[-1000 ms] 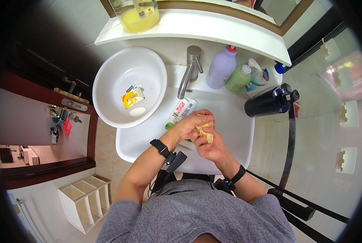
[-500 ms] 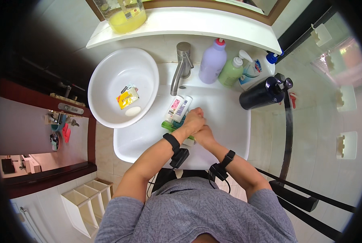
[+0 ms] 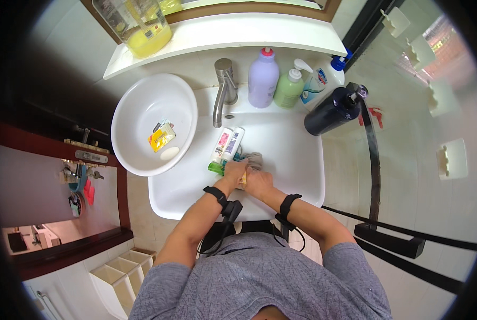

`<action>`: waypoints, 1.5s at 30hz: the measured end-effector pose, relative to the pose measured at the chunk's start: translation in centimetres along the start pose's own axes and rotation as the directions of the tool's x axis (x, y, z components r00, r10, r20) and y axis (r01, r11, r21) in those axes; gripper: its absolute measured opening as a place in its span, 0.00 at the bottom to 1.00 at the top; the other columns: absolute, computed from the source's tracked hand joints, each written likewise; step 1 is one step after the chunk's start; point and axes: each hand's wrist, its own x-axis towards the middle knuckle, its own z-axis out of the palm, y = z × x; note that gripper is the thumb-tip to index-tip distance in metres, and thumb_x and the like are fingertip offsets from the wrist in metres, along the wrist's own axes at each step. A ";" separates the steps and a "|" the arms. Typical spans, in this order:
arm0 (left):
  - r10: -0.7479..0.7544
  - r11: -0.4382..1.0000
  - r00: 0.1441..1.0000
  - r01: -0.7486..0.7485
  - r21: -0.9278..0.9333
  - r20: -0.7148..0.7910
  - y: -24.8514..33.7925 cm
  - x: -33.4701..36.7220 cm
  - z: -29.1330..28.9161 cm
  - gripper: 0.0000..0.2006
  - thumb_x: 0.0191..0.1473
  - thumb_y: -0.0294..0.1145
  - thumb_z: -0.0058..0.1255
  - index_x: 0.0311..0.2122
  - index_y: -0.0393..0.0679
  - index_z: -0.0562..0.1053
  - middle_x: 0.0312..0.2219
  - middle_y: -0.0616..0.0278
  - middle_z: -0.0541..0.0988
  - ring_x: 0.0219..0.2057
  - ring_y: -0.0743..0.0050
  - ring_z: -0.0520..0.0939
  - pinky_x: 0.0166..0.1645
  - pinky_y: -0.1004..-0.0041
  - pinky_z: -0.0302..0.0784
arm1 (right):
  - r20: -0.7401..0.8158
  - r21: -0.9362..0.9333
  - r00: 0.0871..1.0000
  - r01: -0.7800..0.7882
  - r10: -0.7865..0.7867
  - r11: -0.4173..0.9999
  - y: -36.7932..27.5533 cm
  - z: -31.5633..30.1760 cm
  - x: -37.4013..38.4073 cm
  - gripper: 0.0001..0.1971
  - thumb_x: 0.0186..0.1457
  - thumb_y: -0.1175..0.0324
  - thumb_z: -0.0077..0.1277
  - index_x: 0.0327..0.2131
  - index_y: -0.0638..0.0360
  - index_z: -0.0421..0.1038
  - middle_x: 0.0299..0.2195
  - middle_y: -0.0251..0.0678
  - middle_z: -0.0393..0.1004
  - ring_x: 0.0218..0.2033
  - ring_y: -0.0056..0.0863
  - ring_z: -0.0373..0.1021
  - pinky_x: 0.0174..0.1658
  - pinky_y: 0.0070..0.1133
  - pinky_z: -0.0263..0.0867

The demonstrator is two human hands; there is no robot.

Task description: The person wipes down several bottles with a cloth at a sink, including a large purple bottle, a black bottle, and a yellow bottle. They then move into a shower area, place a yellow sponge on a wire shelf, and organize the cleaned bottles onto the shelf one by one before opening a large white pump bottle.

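The left hand (image 3: pixel 235 173) and the right hand (image 3: pixel 258 182) are side by side and close together, low over the near half of a white, glossy, rounded-corner sink (image 3: pixel 294 140). Both are curled closed on a small, pale-yellow, bunched cloth (image 3: pixel 243 179), which shows only as a sliver between them; the fingertips are hidden. A crumpled grey cloth (image 3: pixel 254 159) lies in the sink just beyond the knuckles, partly covered by them. Beside the left hand lies a bright-green plastic piece (image 3: pixel 215 168), and beyond it two slim white plastic bottles, one with a pink label (image 3: pixel 223 142) and one with a purple label (image 3: pixel 235 141), lie slanted next to each other.

A brushed-metal single-lever faucet (image 3: pixel 223 98) stands at the sink's back edge. To the left, a round white plastic basin (image 3: pixel 122 120) holds a yellow flat packet (image 3: pixel 161 137) and a white oval bar (image 3: pixel 169 153). To the faucet's right stand a lilac bottle with a red top (image 3: pixel 263 81) and a pale-green pump bottle (image 3: pixel 289 90), with a dark navy cylindrical pump bottle (image 3: pixel 329 113) farther right. Above runs a white shelf (image 3: pixel 238 38), bearing a clear container of yellow liquid (image 3: pixel 149 41).
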 end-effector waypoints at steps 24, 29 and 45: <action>0.398 0.874 0.249 0.189 -0.447 0.883 5.9 -19.1 -9.2 0.25 0.46 0.33 0.56 0.49 0.41 0.63 0.40 0.62 0.73 0.39 0.78 0.74 0.39 0.78 0.72 | -0.228 0.870 0.839 0.404 0.495 -0.284 -4.3 -4.7 -22.6 0.12 0.53 0.73 0.47 0.42 0.64 0.65 0.38 0.37 0.72 0.38 0.25 0.70 0.43 0.21 0.66; 0.562 0.827 0.428 -0.292 -0.480 0.708 6.4 -22.7 -3.7 0.19 0.47 0.28 0.52 0.46 0.36 0.67 0.35 0.62 0.76 0.35 0.77 0.75 0.38 0.77 0.72 | -0.315 0.898 0.715 0.437 0.624 -0.047 -2.2 -3.2 -31.0 0.12 0.51 0.75 0.48 0.40 0.65 0.66 0.36 0.36 0.72 0.37 0.24 0.70 0.41 0.22 0.68; 0.732 0.120 -0.292 -0.834 -0.539 0.615 7.1 -48.0 17.1 0.03 0.51 0.21 0.44 0.32 0.38 0.70 0.24 0.62 0.70 0.26 0.75 0.70 0.32 0.79 0.66 | -0.480 0.854 0.509 0.088 0.714 0.512 6.8 6.2 -53.6 0.16 0.46 0.58 0.56 0.34 0.60 0.69 0.27 0.32 0.71 0.30 0.21 0.66 0.38 0.19 0.62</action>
